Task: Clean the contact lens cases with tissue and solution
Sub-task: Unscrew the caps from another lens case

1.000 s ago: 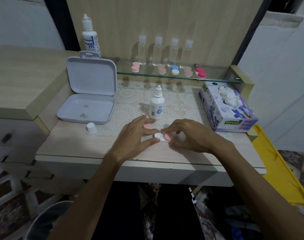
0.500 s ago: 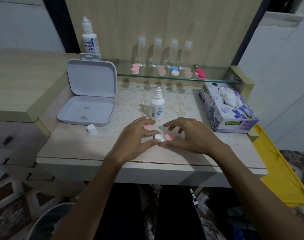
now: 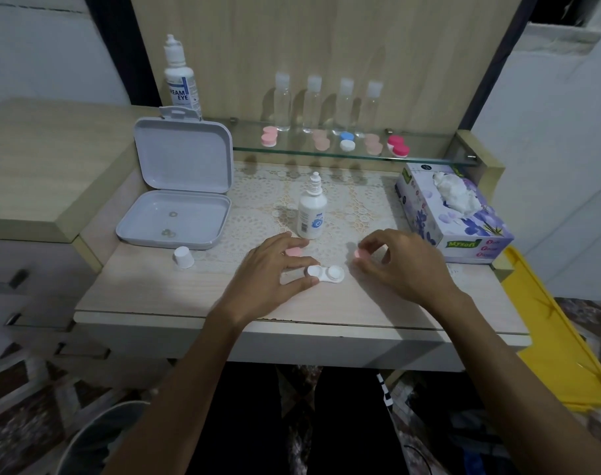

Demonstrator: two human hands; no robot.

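Note:
A white contact lens case [image 3: 326, 274] lies on the desk with both wells uncovered. My left hand [image 3: 275, 272] pinches its left end between thumb and forefinger. One pink cap [image 3: 293, 252] lies on the lace mat under my left fingers. My right hand [image 3: 402, 265] holds the other pink cap [image 3: 358, 254] in its fingertips, lifted just right of the case. An uncapped small solution bottle [image 3: 312, 210] stands behind the case, and its white cap [image 3: 183, 257] sits to the left. The tissue box [image 3: 453, 214] stands at the right.
An open grey box [image 3: 175, 217] lies at the back left. A glass shelf [image 3: 429, 159] carries several clear bottles and several coloured lens cases. A large solution bottle [image 3: 181, 80] stands on the left. A yellow tray [image 3: 559, 337] hangs off the desk's right side.
My right hand has taken the pink cap off the case's right well and moved it away to the right. My left hand has kept its hold on the case.

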